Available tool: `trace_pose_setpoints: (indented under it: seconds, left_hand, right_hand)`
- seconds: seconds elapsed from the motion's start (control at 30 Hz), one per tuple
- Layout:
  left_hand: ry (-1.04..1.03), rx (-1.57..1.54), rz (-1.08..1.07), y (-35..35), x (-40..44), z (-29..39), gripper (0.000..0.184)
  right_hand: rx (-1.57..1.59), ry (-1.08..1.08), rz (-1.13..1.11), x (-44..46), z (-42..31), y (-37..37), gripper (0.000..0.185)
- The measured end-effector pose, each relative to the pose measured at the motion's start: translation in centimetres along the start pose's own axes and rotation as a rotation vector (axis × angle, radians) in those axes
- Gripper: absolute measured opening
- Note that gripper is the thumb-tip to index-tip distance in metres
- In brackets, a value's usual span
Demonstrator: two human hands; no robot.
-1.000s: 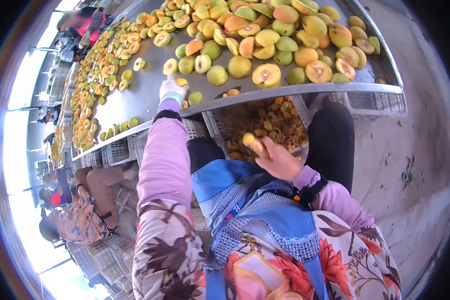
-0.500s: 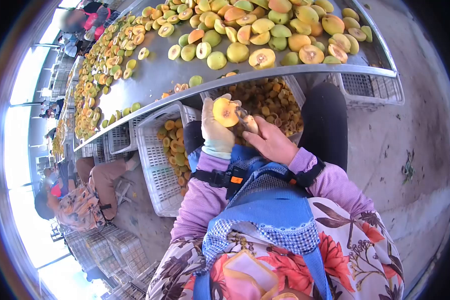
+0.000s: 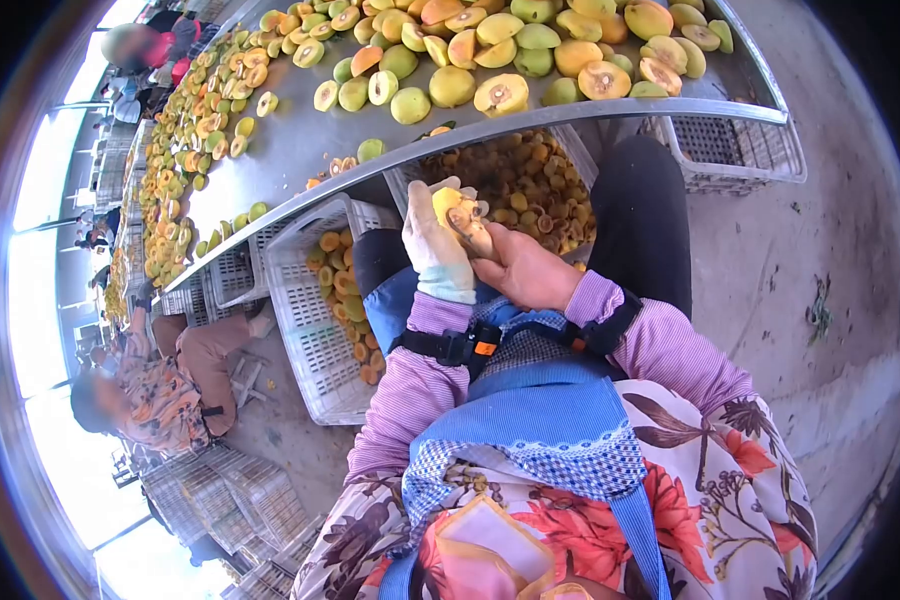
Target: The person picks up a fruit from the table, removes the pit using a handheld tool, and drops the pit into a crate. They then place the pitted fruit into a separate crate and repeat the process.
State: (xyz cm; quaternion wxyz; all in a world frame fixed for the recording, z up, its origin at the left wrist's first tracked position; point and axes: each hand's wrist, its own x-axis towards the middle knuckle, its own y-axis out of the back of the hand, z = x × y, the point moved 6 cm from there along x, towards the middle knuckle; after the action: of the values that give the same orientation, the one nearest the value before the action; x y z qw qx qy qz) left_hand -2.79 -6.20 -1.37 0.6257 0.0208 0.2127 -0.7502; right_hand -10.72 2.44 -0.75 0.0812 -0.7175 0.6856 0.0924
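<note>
The gloved left hand (image 3: 432, 238) grips yellow cut fruit (image 3: 448, 204); the bare right hand (image 3: 536, 268) clasps a pale-handled tool (image 3: 479, 240). Grey metal table (image 3: 300, 135) carries green-orange fruit halves (image 3: 576, 55).

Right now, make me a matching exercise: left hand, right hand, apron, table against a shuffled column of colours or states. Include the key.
Column one
1. left hand
2. right hand
3. apron
4. table

Column two
A. blue
B. ungloved
C. metal, with cut fruit lying on it
D. gloved, holding a yellow fruit half

Right pairs: 1-D; 2-B; 3-A; 4-C
</note>
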Motion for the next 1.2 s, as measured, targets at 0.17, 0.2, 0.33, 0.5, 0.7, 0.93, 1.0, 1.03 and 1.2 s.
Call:
trace_pose_setpoints:
  seconds: [0.17, 0.2, 0.33, 0.5, 0.7, 0.93, 1.0, 1.03, 1.2]
  left_hand:
    - [-0.018, 0.036, -0.060, -0.6, 0.2, 0.3, 0.040]
    - [-0.061, 0.082, -0.063, -0.7, 0.1, 0.5, 0.039]
    - [0.156, -0.068, -0.186, -0.6, 0.4, -0.8, 0.047]
    - [0.165, -0.102, -0.173, -0.2, 0.2, -1.1, 0.046]
    - [0.327, -0.291, -0.282, -0.7, 0.0, -1.4, 0.046]
    - [-0.307, 0.341, 0.233, 8.5, 2.0, 9.5, 0.020]
    - [-0.509, 1.480, 0.428, 14.6, 4.7, 12.7, 0.040]
    - [-0.450, 1.680, 0.538, 14.1, 4.6, 14.1, 0.047]
    - [-0.401, 1.294, -0.091, 4.2, 12.7, 12.3, 0.049]
  right_hand:
    - [0.482, -0.273, -0.271, 0.0, 1.2, -0.7, 0.017]
    - [0.568, -0.331, -0.297, -0.2, 1.1, -0.7, 0.011]
    - [0.886, -0.455, -0.435, -0.7, 1.0, -0.9, 0.013]
    - [0.920, -0.442, -0.542, -0.5, 1.6, -1.4, 0.018]
    - [0.930, -0.417, -0.614, -1.1, 1.2, -2.1, 0.024]
    - [-0.094, -0.077, -0.060, -0.5, 3.1, 0.6, 0.015]
    - [-0.111, -0.235, 0.031, -0.8, 3.0, 1.6, 0.028]
    - [-0.043, -0.234, 0.022, -0.9, 2.6, 1.6, 0.028]
    - [-0.003, -0.113, 0.011, 0.6, 3.3, 1.2, 0.025]
